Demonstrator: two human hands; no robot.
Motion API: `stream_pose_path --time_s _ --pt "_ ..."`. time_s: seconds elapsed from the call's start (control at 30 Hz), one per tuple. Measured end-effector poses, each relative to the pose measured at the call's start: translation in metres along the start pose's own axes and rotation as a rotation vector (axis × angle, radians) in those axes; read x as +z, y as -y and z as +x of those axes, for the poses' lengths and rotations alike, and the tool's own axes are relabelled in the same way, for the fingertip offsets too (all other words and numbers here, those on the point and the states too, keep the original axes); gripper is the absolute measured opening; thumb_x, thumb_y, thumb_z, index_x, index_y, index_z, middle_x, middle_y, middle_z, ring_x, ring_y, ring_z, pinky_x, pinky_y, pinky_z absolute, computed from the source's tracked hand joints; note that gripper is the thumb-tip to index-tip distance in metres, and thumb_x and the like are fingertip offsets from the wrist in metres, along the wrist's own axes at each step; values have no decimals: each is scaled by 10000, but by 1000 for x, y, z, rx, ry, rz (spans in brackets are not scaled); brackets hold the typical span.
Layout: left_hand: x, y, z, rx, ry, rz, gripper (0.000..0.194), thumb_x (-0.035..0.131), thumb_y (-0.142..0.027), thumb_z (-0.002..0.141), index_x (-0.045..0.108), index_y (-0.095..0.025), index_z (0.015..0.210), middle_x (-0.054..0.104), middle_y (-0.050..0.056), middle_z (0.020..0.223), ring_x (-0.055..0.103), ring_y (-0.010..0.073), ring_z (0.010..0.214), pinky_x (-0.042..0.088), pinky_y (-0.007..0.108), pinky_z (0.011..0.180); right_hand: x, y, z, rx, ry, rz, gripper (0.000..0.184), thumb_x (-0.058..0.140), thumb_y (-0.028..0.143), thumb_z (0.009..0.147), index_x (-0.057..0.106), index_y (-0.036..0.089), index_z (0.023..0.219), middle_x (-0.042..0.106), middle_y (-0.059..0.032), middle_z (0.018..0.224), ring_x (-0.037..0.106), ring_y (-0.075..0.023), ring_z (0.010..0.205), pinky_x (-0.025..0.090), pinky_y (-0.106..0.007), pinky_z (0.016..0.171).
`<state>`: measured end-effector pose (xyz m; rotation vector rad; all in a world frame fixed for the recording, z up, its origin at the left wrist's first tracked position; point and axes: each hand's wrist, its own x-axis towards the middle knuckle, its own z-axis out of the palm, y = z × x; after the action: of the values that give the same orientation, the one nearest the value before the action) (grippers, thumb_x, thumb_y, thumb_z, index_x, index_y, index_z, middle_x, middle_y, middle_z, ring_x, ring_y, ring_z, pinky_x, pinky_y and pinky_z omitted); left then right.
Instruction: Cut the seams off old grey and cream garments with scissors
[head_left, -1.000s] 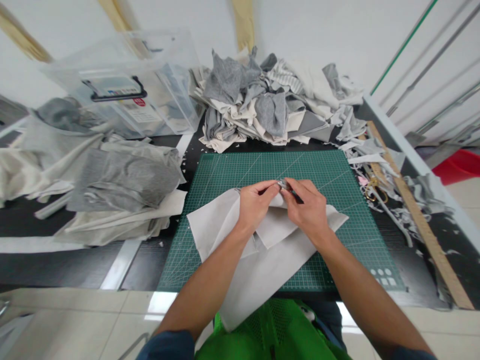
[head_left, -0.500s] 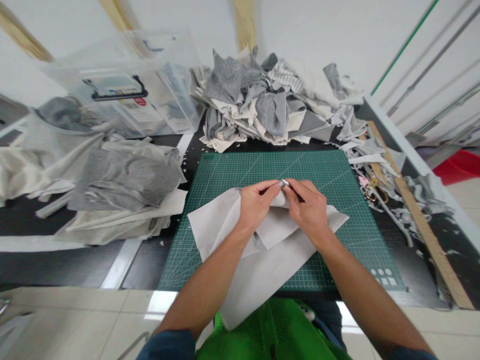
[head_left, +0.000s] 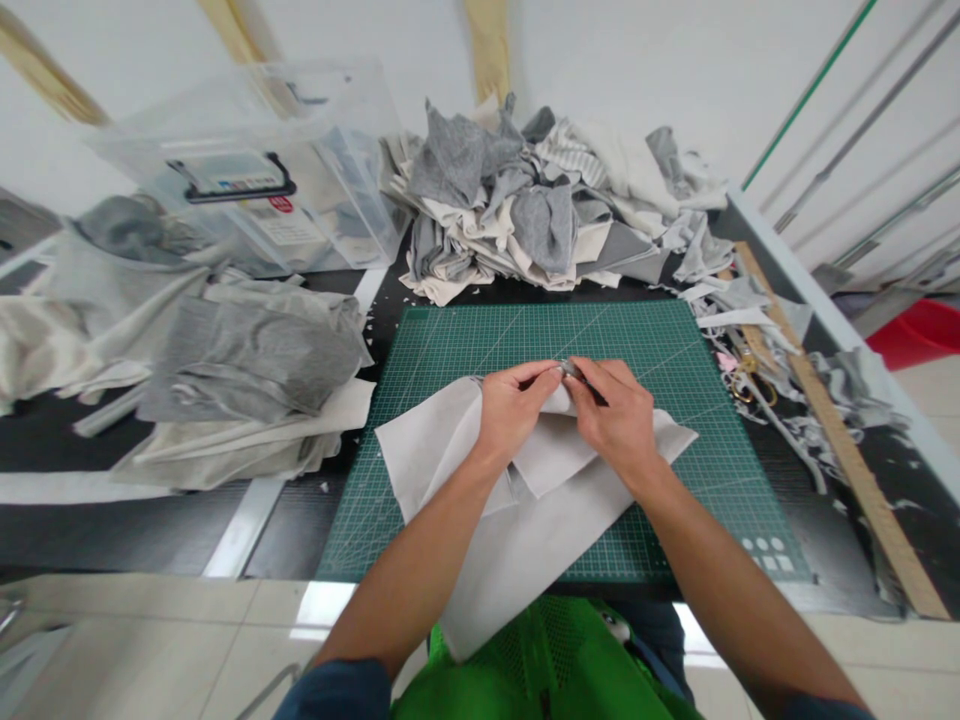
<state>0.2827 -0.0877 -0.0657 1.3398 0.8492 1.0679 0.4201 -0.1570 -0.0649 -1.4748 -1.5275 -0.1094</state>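
A light grey piece of fabric (head_left: pixel 551 545) lies bunched and partly folded over the green cutting mat (head_left: pixel 442 345), its lower corner hanging past the table's front edge. My left hand (head_left: pixel 511 405) pinches an upper edge of this cloth between thumb and fingers. Close beside it, my right hand (head_left: pixel 616 405) is closed on the same edge, the fingertips of both hands nearly meeting. Between them shows a small grey, shiny bit, too small to name. The fingers hide most of the pinched edge.
Behind the mat rises a heap of grey and cream cloth scraps (head_left: pixel 544 225). Stacked fabric (head_left: pixel 255 360) lies at the left, before a clear plastic box (head_left: pixel 345 200). Along the right are a wooden ruler (head_left: pixel 847 450), gold-handled scissors (head_left: pixel 750 380) and loose trimmings.
Both hands stay in place with slight fingertip movement. The bit between the fingertips looked whiter before and is now greyer and less exposed.
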Motion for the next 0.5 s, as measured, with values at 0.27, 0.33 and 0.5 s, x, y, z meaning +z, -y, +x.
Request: stream_pose_path --time_s 0.27,0.33,0.5 --pt "-3 6 6 -21 -29 -7 263 803 -392 789 826 -230 996 807 49 1000 727 220 929 573 368 890 -7 -9 4 154 -59 79 260 574 374 998 718 228 1158 756 -77 1043 688 -224 914 565 -399 842" --pt "-5 10 10 -34 -60 -28 276 797 -397 792 820 -230 1010 803 44 1002 718 210 916 568 360 876 -12 -18 7 225 -138 77 302 592 413 976 697 218 1182 747 -86 1081 688 -227 907 568 -404 834" --pt "-7 17 17 -38 -104 -49 283 754 -380 818 799 -227 1052 791 47 1026 700 194 905 555 341 857 -21 -22 10 168 -74 98 272 612 252 886 680 205 1145 720 -71 1016 670 -214 863 559 -378 794"
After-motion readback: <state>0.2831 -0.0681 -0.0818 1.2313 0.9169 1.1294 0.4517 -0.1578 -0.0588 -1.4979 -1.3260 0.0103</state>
